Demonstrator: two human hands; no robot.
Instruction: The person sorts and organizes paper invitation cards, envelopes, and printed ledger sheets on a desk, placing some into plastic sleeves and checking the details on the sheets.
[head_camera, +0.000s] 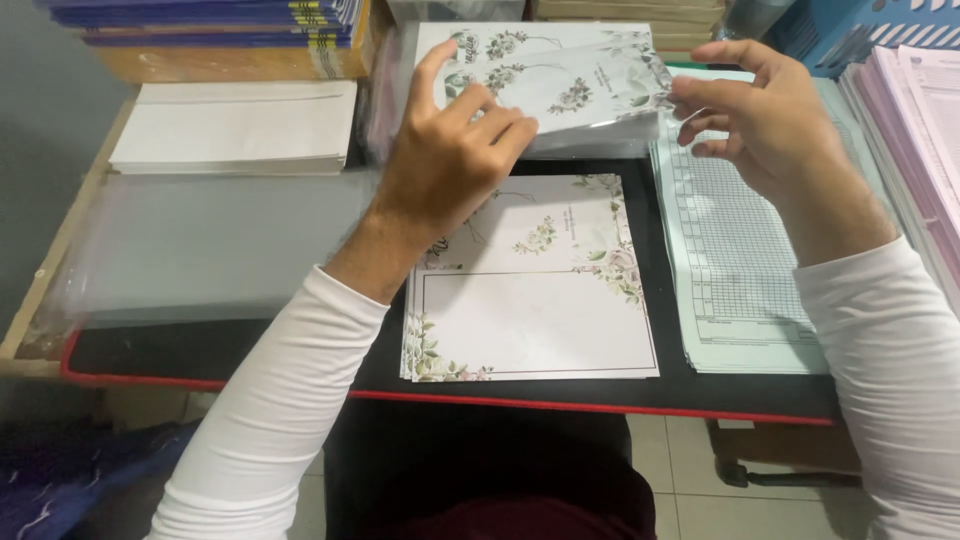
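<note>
A white card printed with green and pink flowers, partly inside a clear plastic sleeve (575, 90), is held up above the far edge of the desk between both hands. The left hand (450, 160) grips its near left end, fingers curled closed over the card and thumb raised behind it. The right hand (765, 115) pinches the sleeve's right end between thumb and forefinger, the other fingers loosely bent. Just below, flat on the black desk mat with a red edge (520, 400), lies a stack of matching floral cards (530, 300), its top left corner under the left wrist. Behind the held card sits another pile of sleeved floral cards (470, 40). To the right of the stack rests a pad of pale green gridded forms (740, 270), and further right a pile of pink papers (920, 130). To the left lie loose clear plastic sleeves (210, 240), with a stack of white envelopes (235, 125) beyond them and blue and yellow books (210, 30) at the back.
</note>
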